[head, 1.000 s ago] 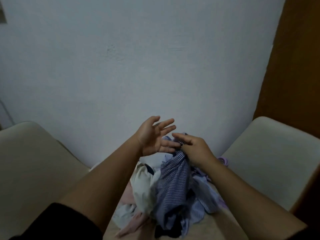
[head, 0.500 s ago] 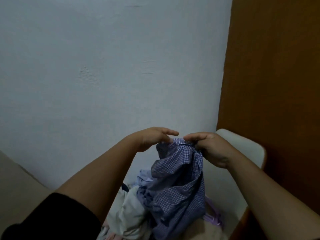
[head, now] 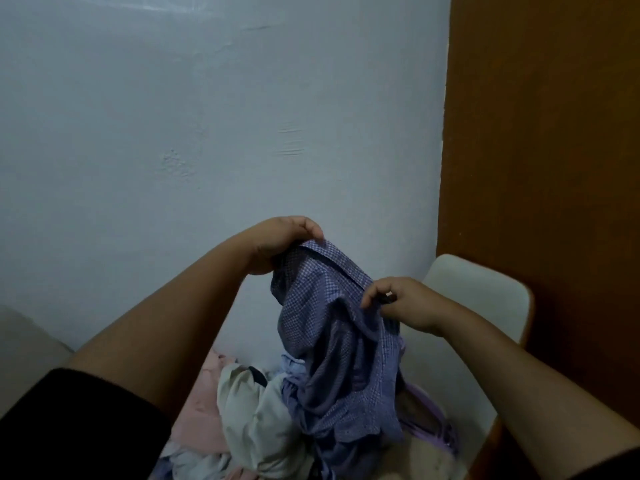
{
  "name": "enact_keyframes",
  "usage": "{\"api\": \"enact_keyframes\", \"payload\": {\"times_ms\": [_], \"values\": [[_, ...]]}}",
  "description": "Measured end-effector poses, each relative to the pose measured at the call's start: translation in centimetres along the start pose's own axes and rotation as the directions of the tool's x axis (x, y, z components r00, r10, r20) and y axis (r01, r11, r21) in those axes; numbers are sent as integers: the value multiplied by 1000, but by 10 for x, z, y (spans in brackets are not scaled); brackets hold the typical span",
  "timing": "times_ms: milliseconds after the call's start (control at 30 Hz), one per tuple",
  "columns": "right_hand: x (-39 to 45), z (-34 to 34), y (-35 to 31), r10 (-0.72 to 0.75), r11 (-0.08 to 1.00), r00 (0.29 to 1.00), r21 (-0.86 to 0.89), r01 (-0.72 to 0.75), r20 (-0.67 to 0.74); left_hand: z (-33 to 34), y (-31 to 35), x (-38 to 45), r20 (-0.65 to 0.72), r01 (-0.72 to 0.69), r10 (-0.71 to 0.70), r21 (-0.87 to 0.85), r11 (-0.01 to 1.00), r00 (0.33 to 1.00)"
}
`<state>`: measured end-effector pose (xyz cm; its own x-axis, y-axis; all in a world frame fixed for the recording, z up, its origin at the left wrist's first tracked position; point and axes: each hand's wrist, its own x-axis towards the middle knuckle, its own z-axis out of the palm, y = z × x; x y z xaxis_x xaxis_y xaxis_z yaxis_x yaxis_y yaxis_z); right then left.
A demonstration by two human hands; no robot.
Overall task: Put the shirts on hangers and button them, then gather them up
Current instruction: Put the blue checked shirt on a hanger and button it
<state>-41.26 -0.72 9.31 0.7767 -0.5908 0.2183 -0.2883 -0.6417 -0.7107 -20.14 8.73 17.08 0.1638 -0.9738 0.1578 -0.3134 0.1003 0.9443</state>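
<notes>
A purple checked shirt (head: pixel 332 348) hangs lifted above a heap of clothes. My left hand (head: pixel 277 244) grips its collar edge at the upper left. Lower and to the right, my right hand (head: pixel 401 304) pinches the same collar edge between thumb and fingers. The shirt's body droops down onto the heap. Under it lie a cream shirt (head: pixel 256 410), a pink garment (head: pixel 201 407) and a pale lilac garment (head: pixel 426 414). No hanger is in sight.
The heap rests on a beige seat (head: pixel 426 455). A cream chair back (head: pixel 485 296) stands at the right against a brown wooden panel (head: pixel 547 168). A pale blue wall (head: pixel 207 133) rises straight ahead. Another beige cushion edge (head: pixel 24 344) shows at the left.
My hands have drawn apart along the collar: the left rose a little, the right dropped lower and right. The shirt is spread wider. One second ago my left hand was open beside it.
</notes>
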Motion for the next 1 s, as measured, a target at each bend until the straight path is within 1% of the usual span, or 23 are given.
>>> {"api": "enact_keyframes", "payload": {"times_ms": [67, 133, 200, 233, 333, 367, 467, 567, 633, 667, 733, 767, 833, 900, 1000], "values": [[3, -4, -2, 2, 1000, 999, -12, -2, -47, -21, 7, -10, -61, 22, -25, -51, 998, 998], [7, -9, -8, -15, 999, 995, 34, 18, -99, -42, 17, -26, -25, 51, -52, -49, 998, 998], [14, -14, -22, -41, 990, 990, 128, 59, -136, -57, 27, -46, 26, 55, -56, 17, 998, 998], [17, -15, -30, -53, 980, 988, 183, 79, -145, -65, 32, -54, 22, 53, -54, 41, 998, 998], [30, -18, -55, -54, 933, 989, 346, 100, -139, -84, 46, -74, -45, 47, -43, 110, 993, 998], [34, -20, -62, -59, 920, 989, 376, 108, -138, -91, 52, -80, -67, 44, -36, 122, 992, 997], [45, -27, -79, -99, 902, 981, 402, 160, -167, -104, 66, -92, -190, 36, -4, 165, 986, 982], [49, -33, -90, -135, 873, 972, 441, 208, -191, -109, 71, -99, -295, 37, 49, 277, 960, 954], [48, -34, -94, -155, 869, 974, 447, 213, -162, -108, 68, -101, -347, 20, 93, 308, 951, 933], [47, -32, -95, -171, 875, 978, 438, 206, -118, -107, 66, -100, -370, -3, 120, 302, 953, 921], [44, -24, -99, -203, 891, 979, 417, 179, 14, -101, 60, -97, -409, -58, 180, 293, 954, 894], [42, -18, -103, -216, 889, 974, 426, 167, 71, -97, 58, -95, -420, -82, 204, 290, 953, 884], [40, -6, -113, -245, 859, 959, 491, 147, 142, -88, 54, -88, -430, -124, 241, 283, 951, 870], [40, 8, -125, -283, 835, 946, 525, 163, 155, -77, 50, -82, -430, -137, 241, 258, 956, 870], [45, 24, -135, -354, 865, 929, 417, 281, 108, -64, 43, -73, -390, -145, 160, 68, 987, 907]]}}
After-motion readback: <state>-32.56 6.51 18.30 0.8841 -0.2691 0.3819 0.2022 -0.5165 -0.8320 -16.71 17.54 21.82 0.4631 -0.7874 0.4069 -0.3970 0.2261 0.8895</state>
